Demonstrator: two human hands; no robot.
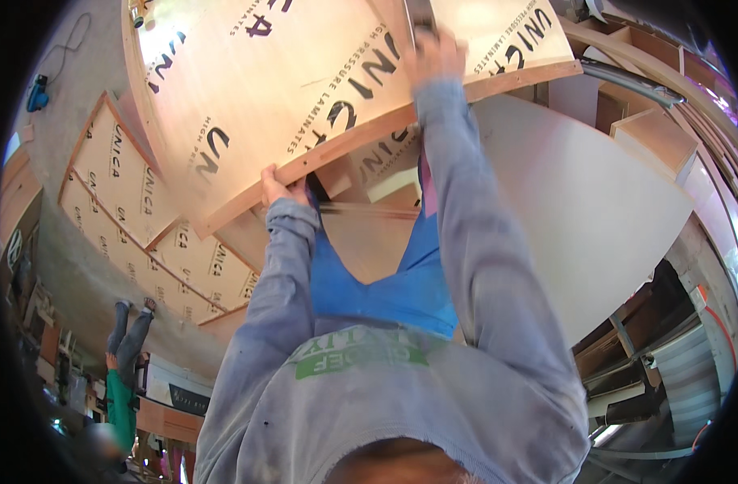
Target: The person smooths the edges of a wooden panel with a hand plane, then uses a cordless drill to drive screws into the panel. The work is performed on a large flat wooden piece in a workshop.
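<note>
A pale laminate panel with dark printed lettering lies in front of me, with a wooden strip along its near edge. My left hand is closed on that strip, fingers on its upper side. Over the panel's right part, my right hand is closed round a dark, metal-edged tool. Motion blurs this hand, and the tool's upper end is cut off by the frame, so its kind does not show.
More printed panels with wooden strips rest on the floor at left. A large white sheet is at right, beside wooden boxes. A blue tool with a cord lies far left. Another person is at lower left.
</note>
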